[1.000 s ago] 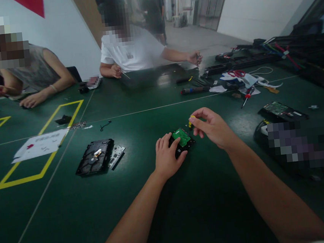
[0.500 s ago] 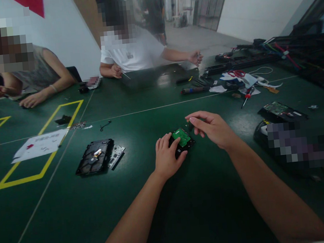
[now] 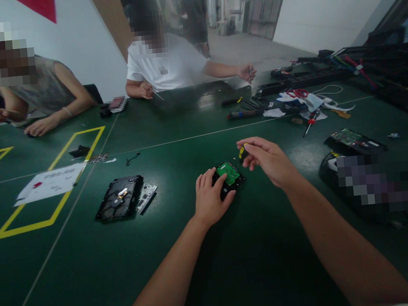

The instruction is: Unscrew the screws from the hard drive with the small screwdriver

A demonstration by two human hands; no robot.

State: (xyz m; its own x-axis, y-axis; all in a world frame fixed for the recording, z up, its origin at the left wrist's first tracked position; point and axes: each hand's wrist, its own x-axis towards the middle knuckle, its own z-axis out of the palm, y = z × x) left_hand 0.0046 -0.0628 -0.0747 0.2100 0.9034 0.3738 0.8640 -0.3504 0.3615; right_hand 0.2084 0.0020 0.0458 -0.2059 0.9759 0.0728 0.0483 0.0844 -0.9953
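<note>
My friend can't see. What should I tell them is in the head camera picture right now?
A left hand rests on a small black box with a green circuit board, while the right hand holds a yellow-and-black screwdriver beside it. A bigger black case lies leftward on the green table. Someone in a white shirt is across.

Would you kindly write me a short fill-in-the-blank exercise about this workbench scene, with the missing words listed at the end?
1. The left hand rests on a black case whose circuit board is coloured ____.
2. The right hand holds a screwdriver with a handle of black and ____.
3. A sheet of paper, coloured ____, overlaps a yellow tape outline.
4. A silvery plate lies to the ____ of the left hand.

Missing words: green; yellow; white; left.
</note>
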